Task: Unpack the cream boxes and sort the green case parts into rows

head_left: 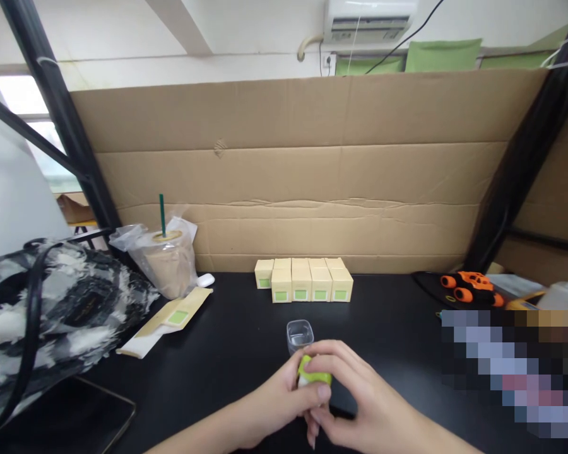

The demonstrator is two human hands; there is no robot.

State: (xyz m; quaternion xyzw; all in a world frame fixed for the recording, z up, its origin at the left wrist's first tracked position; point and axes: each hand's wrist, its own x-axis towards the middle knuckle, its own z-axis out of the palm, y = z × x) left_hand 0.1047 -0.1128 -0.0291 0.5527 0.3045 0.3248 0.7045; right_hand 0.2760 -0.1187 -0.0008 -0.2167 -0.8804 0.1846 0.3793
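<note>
I am noting green-and-white item [315, 373] just on the near side of the clear cup [300, 334], slightly right | left hand [277, 397], right hand [362, 388]: fingers clamping it | long axis: cannot tell

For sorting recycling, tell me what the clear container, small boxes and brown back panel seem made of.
Clear container: probably glossy plastic, see-through with bright rim highlights, though glass isn't ruled out.
Small boxes: likely matte paperboard, with flat faces and crisp edges.
Brown back panel: apparently matte cardboard, given its horizontal fold creases.
</note>
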